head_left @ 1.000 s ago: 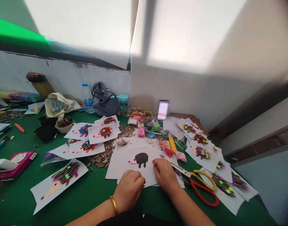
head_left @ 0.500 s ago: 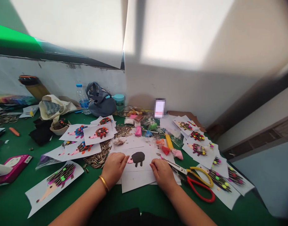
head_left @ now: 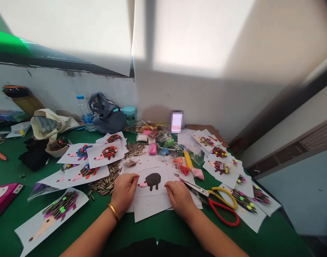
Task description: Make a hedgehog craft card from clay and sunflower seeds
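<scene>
In front of me lies a white paper card (head_left: 142,192) carrying a flat black clay hedgehog (head_left: 154,179) with a pink face and short black legs. At its left edge my left hand (head_left: 124,192), with a gold bangle on the wrist, is closed with thumb and fingertips pinched together. My right hand (head_left: 181,198) pinches the card's right edge in the same way. White sheets (head_left: 149,211) lie beneath the card. Just beyond my right hand rest scissors (head_left: 222,203) with one yellow and one red handle.
Loose sunflower seeds (head_left: 106,182) are heaped to the left. Finished hedgehog cards lie on the left (head_left: 49,217) and right (head_left: 219,167). Bagged clay (head_left: 182,166) sits behind the sheets. Along the wall stand a water bottle (head_left: 85,112), a blue bag (head_left: 108,116) and a jar (head_left: 130,116).
The view has turned slightly to the right, so things sit further left in the picture. Both hands keep the same pinched pose at the card's edges.
</scene>
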Demonstrator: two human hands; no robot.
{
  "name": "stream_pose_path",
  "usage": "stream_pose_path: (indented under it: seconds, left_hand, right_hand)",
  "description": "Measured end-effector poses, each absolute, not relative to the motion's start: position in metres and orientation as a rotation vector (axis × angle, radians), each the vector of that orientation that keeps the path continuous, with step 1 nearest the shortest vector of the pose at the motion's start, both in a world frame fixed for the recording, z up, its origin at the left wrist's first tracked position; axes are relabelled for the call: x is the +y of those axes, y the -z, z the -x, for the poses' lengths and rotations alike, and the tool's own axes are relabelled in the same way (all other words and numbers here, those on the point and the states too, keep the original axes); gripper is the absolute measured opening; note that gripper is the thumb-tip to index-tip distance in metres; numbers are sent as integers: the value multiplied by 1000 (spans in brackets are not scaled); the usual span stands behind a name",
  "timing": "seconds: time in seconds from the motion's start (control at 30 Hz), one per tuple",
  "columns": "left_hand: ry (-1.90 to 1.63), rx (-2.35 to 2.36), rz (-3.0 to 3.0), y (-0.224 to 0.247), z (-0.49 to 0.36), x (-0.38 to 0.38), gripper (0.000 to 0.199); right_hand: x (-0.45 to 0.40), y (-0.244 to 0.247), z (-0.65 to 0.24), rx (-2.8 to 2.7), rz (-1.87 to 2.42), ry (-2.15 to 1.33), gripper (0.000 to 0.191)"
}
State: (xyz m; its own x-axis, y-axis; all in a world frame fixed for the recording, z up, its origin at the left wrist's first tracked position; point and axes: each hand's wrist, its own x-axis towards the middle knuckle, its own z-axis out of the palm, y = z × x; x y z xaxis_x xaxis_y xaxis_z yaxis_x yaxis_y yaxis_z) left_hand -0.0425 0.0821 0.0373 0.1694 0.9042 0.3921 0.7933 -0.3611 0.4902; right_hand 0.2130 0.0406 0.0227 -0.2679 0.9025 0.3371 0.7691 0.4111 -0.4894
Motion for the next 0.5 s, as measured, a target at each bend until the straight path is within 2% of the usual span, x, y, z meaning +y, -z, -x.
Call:
stream_pose_path:
  seconds: [0.27,0.5]
  left_hand:
    - [-1034,1674,-2211,-39,41,83,26]
    - [-1042,1605,-2259,-42,41,82,21]
  right_hand:
    - [37,-35,-213,-2108,1396,-239,23]
    - [69,-56,-262,-1907,1836,253,30]
